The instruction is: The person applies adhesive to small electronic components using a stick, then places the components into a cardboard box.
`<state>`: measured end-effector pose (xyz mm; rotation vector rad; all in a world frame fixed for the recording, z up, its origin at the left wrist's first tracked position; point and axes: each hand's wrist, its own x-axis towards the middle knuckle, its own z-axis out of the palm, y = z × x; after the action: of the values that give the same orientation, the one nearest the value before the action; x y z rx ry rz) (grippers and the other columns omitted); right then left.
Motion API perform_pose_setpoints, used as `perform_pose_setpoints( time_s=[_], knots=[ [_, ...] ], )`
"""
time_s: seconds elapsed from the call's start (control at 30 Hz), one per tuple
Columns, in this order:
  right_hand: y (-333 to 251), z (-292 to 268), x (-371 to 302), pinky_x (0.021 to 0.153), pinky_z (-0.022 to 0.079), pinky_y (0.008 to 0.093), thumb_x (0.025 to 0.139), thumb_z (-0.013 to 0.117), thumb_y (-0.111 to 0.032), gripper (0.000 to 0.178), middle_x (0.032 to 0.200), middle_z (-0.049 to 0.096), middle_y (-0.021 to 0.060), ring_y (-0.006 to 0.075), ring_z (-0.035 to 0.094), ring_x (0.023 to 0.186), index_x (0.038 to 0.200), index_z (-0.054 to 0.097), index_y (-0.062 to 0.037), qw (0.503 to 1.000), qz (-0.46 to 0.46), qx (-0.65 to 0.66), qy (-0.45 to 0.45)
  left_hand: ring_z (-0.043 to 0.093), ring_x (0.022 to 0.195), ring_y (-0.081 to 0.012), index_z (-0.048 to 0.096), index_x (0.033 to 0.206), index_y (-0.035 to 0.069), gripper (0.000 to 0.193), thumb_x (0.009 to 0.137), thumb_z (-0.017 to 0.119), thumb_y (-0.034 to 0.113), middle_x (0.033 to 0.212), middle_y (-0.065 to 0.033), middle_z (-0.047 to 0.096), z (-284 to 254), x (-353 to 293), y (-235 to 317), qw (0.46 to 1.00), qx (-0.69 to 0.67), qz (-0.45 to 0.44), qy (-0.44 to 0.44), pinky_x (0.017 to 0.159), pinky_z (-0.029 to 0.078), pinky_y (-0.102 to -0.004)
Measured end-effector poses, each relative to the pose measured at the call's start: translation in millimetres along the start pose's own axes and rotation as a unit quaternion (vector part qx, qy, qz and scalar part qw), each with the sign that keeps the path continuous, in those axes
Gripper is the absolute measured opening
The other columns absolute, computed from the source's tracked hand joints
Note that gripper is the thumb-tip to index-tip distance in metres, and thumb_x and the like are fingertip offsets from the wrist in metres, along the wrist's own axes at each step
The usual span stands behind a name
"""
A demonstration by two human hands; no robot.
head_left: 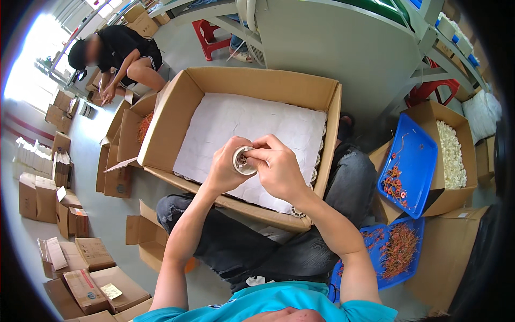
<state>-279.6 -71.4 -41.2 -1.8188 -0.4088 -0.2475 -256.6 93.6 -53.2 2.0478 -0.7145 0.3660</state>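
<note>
My left hand is closed around a small white cup-shaped part, its open end facing up. The fingertips of my right hand are pinched together and reach into that opening. Something small and dark shows inside, too small to name. Both hands are above a large cardboard box in front of my knees. A white paper sheet covers most of its contents, and round white parts peep out along the sheet's edges.
On the right, blue trays hold red-and-orange wired pieces, beside a carton of small white parts. Another person sits at the far left by open cartons. A grey machine panel stands behind the box; more cartons lie lower left.
</note>
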Motion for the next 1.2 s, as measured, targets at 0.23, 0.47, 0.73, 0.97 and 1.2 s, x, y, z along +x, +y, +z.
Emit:
perform_pose_setpoints(
  time_s=[0.23,0.47,0.73,0.97,1.2],
  knots=[
    [1.6,-9.4,4.2,0.077,0.054,0.0362,0.086,0.067,-0.001,0.015,0.102,0.067,0.0129,0.0284,0.068,0.086,0.099,0.075,0.001,1.0,0.011,-0.024,-0.003,0.068,0.079,-0.0263,0.058,0.105,0.005,0.045,0.07,0.086,0.006,0.091,-0.0102,0.067,6.7,6.5,-0.1,1.0,0.013,-0.008,-0.008,0.068,0.055,-0.0334],
    [-0.5,-33.8,15.3,0.078,0.054,0.036,0.084,0.07,-0.003,0.025,0.109,0.064,0.0131,0.0289,0.066,0.092,0.109,0.073,-0.0034,0.992,-0.001,0.031,0.124,0.066,0.089,-0.0234,0.051,0.115,0.004,0.058,0.07,0.088,0.009,0.103,-0.0113,0.063,-11.6,66.6,-10.0,0.997,0.053,0.052,0.024,0.075,0.055,-0.0335],
    [7.6,-50.7,15.3,0.076,0.053,0.0326,0.086,0.069,-0.002,0.029,0.109,0.064,0.0128,0.0266,0.064,0.091,0.114,0.07,-0.0047,0.983,0.064,0.096,0.144,0.057,0.11,-0.0325,0.046,0.128,0.003,0.068,0.081,0.08,0.037,0.115,-0.0184,0.056,37.2,326.2,21.6,0.96,0.161,0.209,0.096,0.096,0.046,-0.0418],
    [22.1,-44.2,14.1,0.076,0.056,0.0301,0.087,0.068,-0.001,0.03,0.113,0.063,0.0134,0.0239,0.064,0.097,0.117,0.069,-0.0032,0.986,0.085,0.088,0.117,0.064,0.096,-0.0371,0.06,0.112,-0.005,0.051,0.079,0.082,0.026,0.1,-0.0236,0.066,99.5,499.3,-30.9,0.916,0.171,0.184,0.314,0.083,0.048,-0.0448],
    [23.5,-48.0,19.0,0.084,0.052,0.0374,0.086,0.067,-0.001,0.033,0.112,0.061,0.0153,0.0311,0.064,0.096,0.119,0.068,-0.0023,0.985,0.066,0.102,0.126,0.048,0.129,-0.0429,0.05,0.133,-0.001,0.068,0.094,0.057,0.054,0.137,-0.0289,0.049,82.7,523.4,-95.5,0.895,0.351,0.205,0.182,0.106,0.039,-0.0513]
  ],
)
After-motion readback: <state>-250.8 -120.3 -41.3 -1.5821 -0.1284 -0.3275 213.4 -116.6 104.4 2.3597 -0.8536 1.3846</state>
